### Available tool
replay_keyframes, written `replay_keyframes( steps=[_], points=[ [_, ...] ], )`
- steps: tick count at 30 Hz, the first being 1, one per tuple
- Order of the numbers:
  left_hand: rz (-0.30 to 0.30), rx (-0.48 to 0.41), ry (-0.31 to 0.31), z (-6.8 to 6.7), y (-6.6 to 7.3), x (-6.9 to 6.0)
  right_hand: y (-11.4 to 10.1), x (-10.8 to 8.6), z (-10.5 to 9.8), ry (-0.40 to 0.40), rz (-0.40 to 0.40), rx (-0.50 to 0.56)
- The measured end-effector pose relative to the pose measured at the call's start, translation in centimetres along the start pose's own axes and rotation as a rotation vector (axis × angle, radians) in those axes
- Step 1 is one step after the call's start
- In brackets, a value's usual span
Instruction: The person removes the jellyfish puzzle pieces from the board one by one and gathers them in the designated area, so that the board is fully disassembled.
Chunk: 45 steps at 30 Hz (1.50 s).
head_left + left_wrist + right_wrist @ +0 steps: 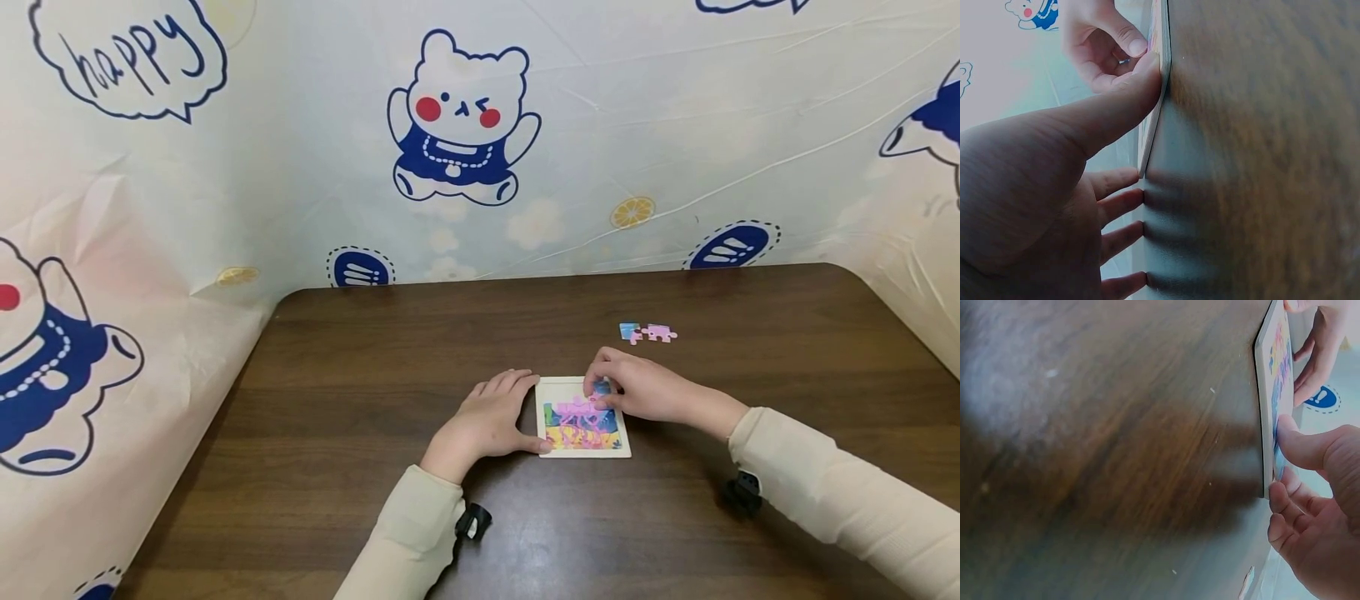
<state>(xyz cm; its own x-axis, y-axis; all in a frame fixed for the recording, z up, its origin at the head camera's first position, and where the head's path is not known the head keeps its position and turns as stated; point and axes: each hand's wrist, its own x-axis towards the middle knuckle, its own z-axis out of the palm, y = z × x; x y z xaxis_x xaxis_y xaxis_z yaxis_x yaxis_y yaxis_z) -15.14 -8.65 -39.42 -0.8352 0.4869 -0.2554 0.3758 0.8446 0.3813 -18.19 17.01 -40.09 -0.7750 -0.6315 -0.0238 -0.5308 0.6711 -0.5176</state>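
A small jigsaw puzzle in a white frame [588, 454] lies flat on the table, its lower part filled with pink, blue and yellow picture pieces [581, 429]. My left hand [483, 425] spreads along the frame's left side. Its thumb [1141, 78] presses the near corner, and the forefinger touches the far corner; the other fingertips rest on the tabletop. Over the frame's upper right part, my right hand [648, 387] pinches a blue-and-pink puzzle piece [602, 388] between thumb and fingers. The fingers partly hide that piece.
Beyond the right hand, two loose puzzle pieces lie on the dark wooden table [360, 467]: a blue-and-pink one [628, 332] and a pink one [660, 332], close together. A printed cloth [315, 167] hangs behind the table and at its sides.
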Motion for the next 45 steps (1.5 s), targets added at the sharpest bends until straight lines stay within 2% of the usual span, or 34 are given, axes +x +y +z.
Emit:
replay_keyframes(
  steps=[15,27,36,45],
  points=[
    [0.003,0.009,0.002,0.1,-0.1,-0.1,-0.4,-0.3,0.3,0.094,-0.005,0.021],
    [-0.002,0.007,0.002,0.1,-0.1,-0.2,0.0,-0.1,0.2,0.131,-0.040,0.112],
    [-0.002,0.017,0.004,0.1,0.0,-0.2,1.2,-0.9,-0.5,0.149,0.005,0.189],
    [-0.003,0.005,0.002,-0.1,0.1,-0.2,3.4,-2.7,-2.5,0.244,0.063,0.140]
  ],
)
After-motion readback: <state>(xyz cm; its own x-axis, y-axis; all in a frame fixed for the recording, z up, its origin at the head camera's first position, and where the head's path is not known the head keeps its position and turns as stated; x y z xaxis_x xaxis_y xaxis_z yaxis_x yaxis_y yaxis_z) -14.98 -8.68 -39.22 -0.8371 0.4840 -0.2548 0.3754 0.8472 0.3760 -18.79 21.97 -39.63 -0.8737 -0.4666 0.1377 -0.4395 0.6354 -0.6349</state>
